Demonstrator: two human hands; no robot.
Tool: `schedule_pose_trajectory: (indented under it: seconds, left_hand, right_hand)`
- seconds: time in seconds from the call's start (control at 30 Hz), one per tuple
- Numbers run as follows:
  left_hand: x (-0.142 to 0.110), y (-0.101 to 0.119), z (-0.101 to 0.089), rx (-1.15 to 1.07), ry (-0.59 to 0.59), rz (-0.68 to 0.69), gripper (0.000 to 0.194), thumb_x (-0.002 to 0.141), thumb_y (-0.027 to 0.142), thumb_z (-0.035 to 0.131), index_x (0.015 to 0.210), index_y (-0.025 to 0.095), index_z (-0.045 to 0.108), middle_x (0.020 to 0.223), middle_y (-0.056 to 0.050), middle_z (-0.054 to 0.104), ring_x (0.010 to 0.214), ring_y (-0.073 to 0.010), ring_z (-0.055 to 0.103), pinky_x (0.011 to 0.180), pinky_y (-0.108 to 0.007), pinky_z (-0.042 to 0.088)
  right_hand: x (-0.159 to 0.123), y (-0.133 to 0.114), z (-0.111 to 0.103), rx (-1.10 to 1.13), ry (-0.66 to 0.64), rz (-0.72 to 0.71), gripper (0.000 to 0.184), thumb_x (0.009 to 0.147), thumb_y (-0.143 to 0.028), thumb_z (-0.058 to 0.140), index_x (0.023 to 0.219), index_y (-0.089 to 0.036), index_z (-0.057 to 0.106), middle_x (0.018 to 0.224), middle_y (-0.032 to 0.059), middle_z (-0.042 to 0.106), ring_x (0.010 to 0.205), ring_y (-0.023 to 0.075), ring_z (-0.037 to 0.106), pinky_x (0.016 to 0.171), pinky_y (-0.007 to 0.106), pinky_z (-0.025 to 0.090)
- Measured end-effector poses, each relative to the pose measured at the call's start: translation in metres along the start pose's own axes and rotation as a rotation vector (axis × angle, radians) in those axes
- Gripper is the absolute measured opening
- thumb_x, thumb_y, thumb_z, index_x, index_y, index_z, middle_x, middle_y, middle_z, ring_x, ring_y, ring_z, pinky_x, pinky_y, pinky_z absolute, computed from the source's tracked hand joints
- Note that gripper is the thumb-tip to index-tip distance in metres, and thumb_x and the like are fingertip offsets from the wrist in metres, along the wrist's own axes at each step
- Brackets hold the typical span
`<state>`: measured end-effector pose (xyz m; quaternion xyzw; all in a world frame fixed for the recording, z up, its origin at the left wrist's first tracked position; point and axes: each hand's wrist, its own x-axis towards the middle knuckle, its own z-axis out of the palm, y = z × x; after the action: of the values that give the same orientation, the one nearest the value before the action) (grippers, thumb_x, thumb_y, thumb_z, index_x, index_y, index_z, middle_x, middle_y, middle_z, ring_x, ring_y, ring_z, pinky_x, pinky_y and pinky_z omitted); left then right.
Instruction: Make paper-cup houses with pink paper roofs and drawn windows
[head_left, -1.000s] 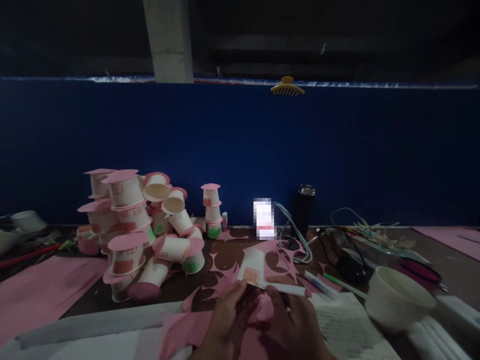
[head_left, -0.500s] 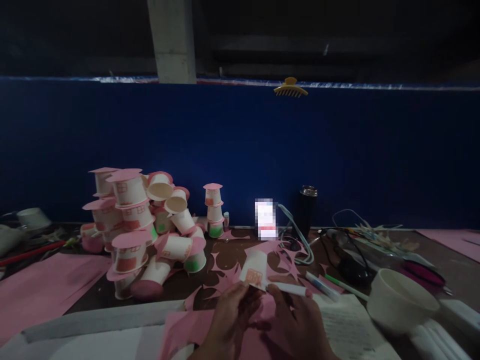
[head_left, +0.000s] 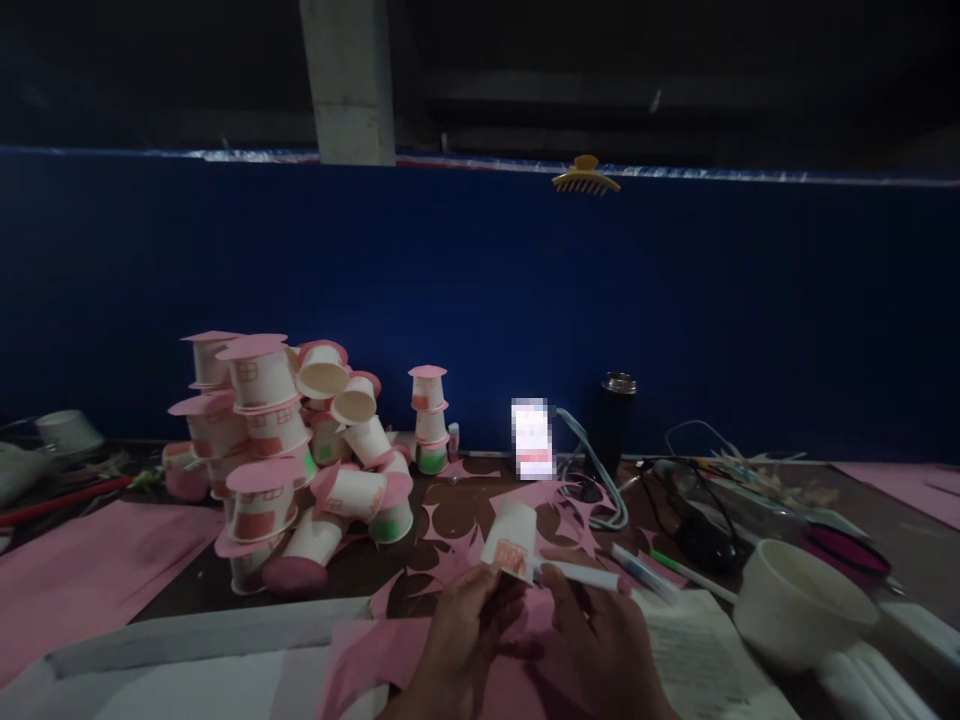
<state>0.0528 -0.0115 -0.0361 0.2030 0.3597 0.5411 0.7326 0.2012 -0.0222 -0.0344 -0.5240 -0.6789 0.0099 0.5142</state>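
Observation:
A white paper cup (head_left: 513, 528) with an orange-red drawing near its rim lies tilted in my left hand (head_left: 466, 622), whose fingers are closed around its near end. My right hand (head_left: 600, 630) grips a white marker (head_left: 581, 574) with a pink end cap, and its tip points left against the cup's drawn side. Pink paper (head_left: 397, 648) lies under both hands. Behind the cup are pink paper scraps (head_left: 450, 560) with curved cut edges.
Left stands a pile of decorated cups (head_left: 262, 430) with pink discs; a small cup stack (head_left: 430, 425) is behind. A phone (head_left: 532, 440), black bottle (head_left: 616, 425) and cable (head_left: 592, 450) line the back. Right are pens (head_left: 646, 575), printed paper (head_left: 701, 650) and a large white cup (head_left: 799, 605).
The orange-red drawing on the cup looks more filled in. Both hands stay nearly in place, and the whole view has shifted very slightly.

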Motion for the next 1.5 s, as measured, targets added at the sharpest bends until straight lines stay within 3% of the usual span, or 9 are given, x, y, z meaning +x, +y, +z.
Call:
schedule_pose_trajectory:
  seconds: [0.17, 0.5, 0.57, 0.77, 1.0, 1.17, 1.3, 1.5]
  left_hand:
    - [-0.002, 0.001, 0.001, 0.006, -0.017, -0.003, 0.025, 0.07, 0.032, 0.072, 0.083, 0.012, 0.065, 0.074, -0.007, 0.066, 0.063, -0.0146, 0.06, 0.054, -0.027, 0.054]
    - [0.008, -0.007, -0.001, 0.125, -0.049, 0.01, 0.043, 0.059, 0.045, 0.077, 0.081, 0.01, 0.066, 0.071, -0.006, 0.062, 0.054, -0.0139, 0.056, 0.046, -0.03, 0.052]
    - [0.009, -0.008, -0.002, 0.138, -0.059, 0.026, 0.045, 0.057, 0.047, 0.079, 0.08, 0.01, 0.065, 0.073, -0.006, 0.063, 0.059, -0.0153, 0.058, 0.045, -0.028, 0.051]
    - [0.008, -0.006, -0.005, 0.153, -0.047, 0.033, 0.047, 0.058, 0.047, 0.078, 0.086, 0.011, 0.066, 0.081, -0.008, 0.064, 0.065, -0.0159, 0.059, 0.046, -0.024, 0.05]
    - [0.008, -0.008, -0.001, 0.154, -0.102, 0.019, 0.046, 0.056, 0.05, 0.078, 0.074, 0.01, 0.064, 0.066, -0.004, 0.059, 0.053, -0.012, 0.055, 0.042, -0.021, 0.043]
    - [0.007, -0.004, -0.002, 0.135, -0.07, 0.019, 0.047, 0.057, 0.047, 0.079, 0.085, 0.011, 0.066, 0.077, -0.006, 0.061, 0.064, -0.015, 0.058, 0.047, -0.025, 0.051]
    - [0.008, -0.006, -0.003, 0.128, -0.062, 0.013, 0.047, 0.056, 0.048, 0.079, 0.081, 0.011, 0.065, 0.071, -0.005, 0.061, 0.057, -0.0133, 0.055, 0.047, -0.029, 0.052]
    - [0.007, -0.007, -0.002, 0.157, -0.057, 0.014, 0.043, 0.056, 0.047, 0.079, 0.074, 0.011, 0.063, 0.069, -0.006, 0.061, 0.055, -0.014, 0.057, 0.044, -0.026, 0.05]
  right_hand:
    - [0.003, -0.005, -0.001, -0.034, -0.036, 0.005, 0.042, 0.09, -0.049, 0.041, 0.073, -0.024, 0.071, 0.047, 0.0028, 0.062, 0.042, 0.0176, 0.059, 0.044, 0.026, 0.047]
    - [0.007, -0.014, -0.003, -0.029, -0.038, -0.005, 0.036, 0.09, -0.046, 0.043, 0.086, -0.024, 0.071, 0.05, 0.0011, 0.064, 0.044, 0.0175, 0.06, 0.045, 0.027, 0.049]
    - [0.006, -0.013, -0.003, -0.028, -0.044, 0.01, 0.036, 0.091, -0.045, 0.043, 0.081, -0.024, 0.07, 0.05, 0.0016, 0.064, 0.044, 0.0179, 0.06, 0.044, 0.027, 0.047]
    - [0.004, -0.009, -0.002, -0.034, -0.009, 0.092, 0.037, 0.09, -0.046, 0.044, 0.075, -0.022, 0.068, 0.055, 0.003, 0.066, 0.05, 0.0188, 0.061, 0.049, 0.027, 0.046]
    - [0.006, -0.014, -0.003, -0.003, -0.042, 0.075, 0.035, 0.091, -0.046, 0.043, 0.086, -0.022, 0.068, 0.052, 0.0011, 0.063, 0.046, 0.018, 0.06, 0.048, 0.026, 0.046]
    - [0.005, -0.009, -0.003, -0.054, -0.016, 0.075, 0.039, 0.091, -0.046, 0.043, 0.076, -0.02, 0.067, 0.059, 0.0042, 0.067, 0.054, 0.019, 0.063, 0.05, 0.027, 0.045]
    - [0.005, -0.008, -0.002, -0.08, 0.004, 0.077, 0.041, 0.09, -0.046, 0.044, 0.068, -0.02, 0.065, 0.055, 0.0028, 0.065, 0.05, 0.0177, 0.061, 0.05, 0.027, 0.044]
    - [0.006, -0.011, -0.003, -0.056, -0.007, 0.059, 0.04, 0.092, -0.045, 0.042, 0.076, -0.02, 0.068, 0.051, 0.0017, 0.063, 0.046, 0.0165, 0.058, 0.049, 0.026, 0.044]
